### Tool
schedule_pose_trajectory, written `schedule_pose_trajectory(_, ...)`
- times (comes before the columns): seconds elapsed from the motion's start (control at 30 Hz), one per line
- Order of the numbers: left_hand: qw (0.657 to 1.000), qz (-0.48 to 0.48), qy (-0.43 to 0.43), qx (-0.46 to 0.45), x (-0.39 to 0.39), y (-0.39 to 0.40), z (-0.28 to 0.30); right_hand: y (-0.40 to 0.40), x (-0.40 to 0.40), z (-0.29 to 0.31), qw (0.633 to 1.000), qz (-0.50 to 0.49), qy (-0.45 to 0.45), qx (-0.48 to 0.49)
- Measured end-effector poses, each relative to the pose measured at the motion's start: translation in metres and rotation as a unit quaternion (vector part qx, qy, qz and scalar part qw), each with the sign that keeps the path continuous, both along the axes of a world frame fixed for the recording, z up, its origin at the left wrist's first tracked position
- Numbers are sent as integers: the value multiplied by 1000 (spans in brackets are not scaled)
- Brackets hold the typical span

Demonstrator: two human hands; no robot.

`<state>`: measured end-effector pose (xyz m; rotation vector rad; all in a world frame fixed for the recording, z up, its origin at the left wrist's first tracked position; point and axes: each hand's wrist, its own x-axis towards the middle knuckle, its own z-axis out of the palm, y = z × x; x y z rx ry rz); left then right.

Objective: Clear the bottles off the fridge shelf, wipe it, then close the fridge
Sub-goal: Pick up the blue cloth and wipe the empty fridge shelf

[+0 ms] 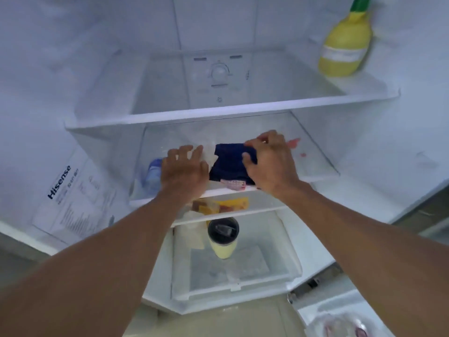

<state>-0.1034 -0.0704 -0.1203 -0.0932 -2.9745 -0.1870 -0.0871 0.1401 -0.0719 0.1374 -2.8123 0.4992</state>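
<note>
Both my hands reach into the open fridge onto its middle glass shelf [315,164]. My right hand [269,161] grips a dark blue cloth [228,164] that lies on this shelf. My left hand [184,169] rests beside it with fingers spread, touching a clear bottle [209,153] at its fingertips. A blue-tinted plastic bottle [152,175] lies on the shelf left of that hand. Red stains [294,143] mark the shelf to the right of the cloth. A yellow lemon-juice bottle [345,48] with a green cap stands on the upper shelf [218,110] at the right.
A small pink packet [235,184] lies at the middle shelf's front edge. Below are yellow packaged items [223,205] and a dark-lidded jar of pale liquid [223,239] over a clear crisper drawer [233,276]. A thermostat dial [220,72] is on the back wall.
</note>
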Motion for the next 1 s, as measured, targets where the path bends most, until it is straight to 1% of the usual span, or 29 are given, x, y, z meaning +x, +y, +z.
schedule_pose_trajectory(0.03, 998, -6, -34, -56, -5, -5, -7, -11, -1, -4, 998, 39, -42, 12)
schedule_pose_trajectory(0.07, 995, -5, -57, -79, -9, -6, -10, -21, -2, -9, 993, 64, -90, 35)
schedule_pose_trajectory(0.13, 993, -14, -80, -91, -13, -5, -11, -34, 1, -20, 983, 67, -136, 104)
schedule_pose_trajectory(0.2, 992, -28, -85, -93, -13, -4, -9, -25, 11, -27, 981, 33, -155, 112)
schedule_pose_trajectory(0.27, 990, -52, -66, -114, -15, -9, -11, -6, 20, -30, 979, -25, -163, 118)
schedule_pose_trajectory(0.3, 987, -59, -71, -130, -15, -9, -11, 2, 20, -29, 976, -57, -169, 121)
schedule_pose_trajectory(0.37, 989, -53, -66, -124, -16, -8, -14, 6, 3, -26, 970, -89, -192, 121)
schedule_pose_trajectory(0.43, 991, -46, -70, -103, -17, -5, -13, -4, -20, -26, 970, -85, -196, 113)
schedule_pose_trajectory(0.5, 990, -55, -52, -115, -18, -7, -17, -22, -29, -26, 976, -55, -180, 113)
schedule_pose_trajectory(0.57, 990, -58, -52, -118, -21, -8, -18, -26, -10, -24, 980, -16, -158, 122)
schedule_pose_trajectory(0.63, 992, -59, -58, -98, -19, -9, -15, -10, 15, -29, 984, -12, -139, 112)
schedule_pose_trajectory(0.73, 990, -68, -48, -110, -19, -10, -18, 34, 10, -36, 977, -95, -150, 115)
schedule_pose_trajectory(0.8, 992, -53, -55, -104, -19, -8, -17, 51, -24, -36, 970, -147, -162, 111)
schedule_pose_trajectory(0.83, 993, -48, -63, -91, -19, -7, -16, 49, -41, -33, 970, -152, -164, 98)
schedule_pose_trajectory(0.9, 993, -49, -55, -88, -18, -6, -16, 29, -61, -26, 976, -116, -156, 94)
schedule_pose_trajectory(1.0, 991, -63, -48, -106, -19, -8, -18, 20, -35, -23, 982, 35, -133, 129)
